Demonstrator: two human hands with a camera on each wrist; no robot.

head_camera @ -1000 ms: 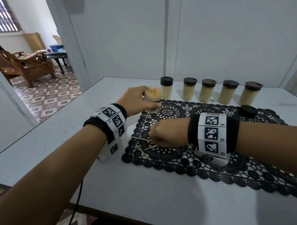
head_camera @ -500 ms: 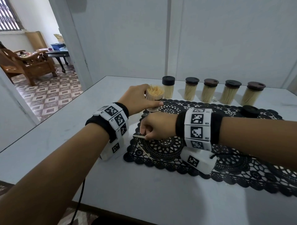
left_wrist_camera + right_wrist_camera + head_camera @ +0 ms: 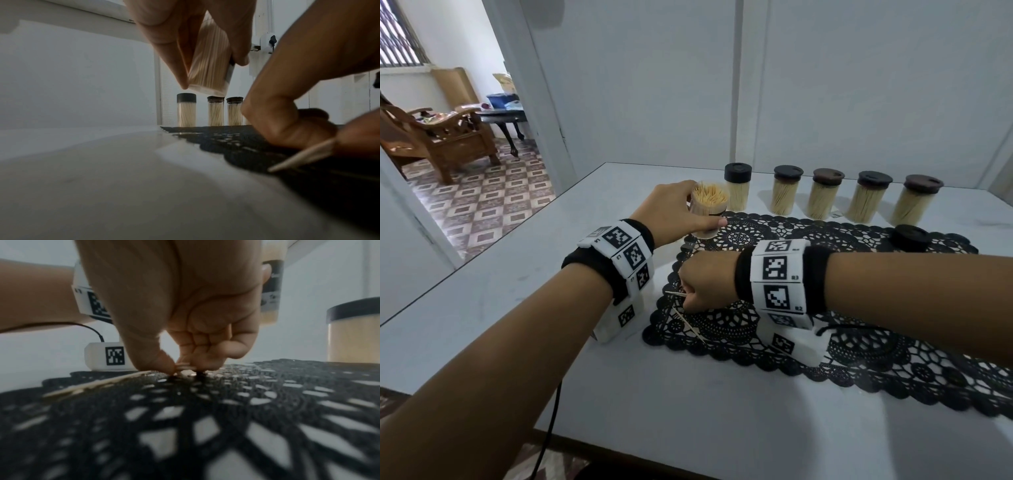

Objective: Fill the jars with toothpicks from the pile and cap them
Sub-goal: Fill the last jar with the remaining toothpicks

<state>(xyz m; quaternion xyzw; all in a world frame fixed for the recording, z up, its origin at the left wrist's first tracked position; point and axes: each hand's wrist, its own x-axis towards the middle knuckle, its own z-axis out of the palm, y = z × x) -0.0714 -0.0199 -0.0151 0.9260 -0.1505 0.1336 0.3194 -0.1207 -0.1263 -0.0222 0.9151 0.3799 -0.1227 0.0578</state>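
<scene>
My left hand grips an uncapped clear jar packed with toothpicks, tilted and lifted off the black lace mat; the left wrist view shows the jar held between thumb and fingers. My right hand is curled low on the mat's left end and pinches toothpicks between thumb and fingertips. A couple of loose toothpicks lie on the mat beside it. A loose black cap sits on the mat's far right.
Several capped, filled jars stand in a row behind the mat on the white table, close to the wall. The table's left edge borders an open doorway with a wooden chair beyond.
My right hand has slid left along the mat and now pinches toothpicks near its left edge. The left hand still holds the jar in about the same place.
</scene>
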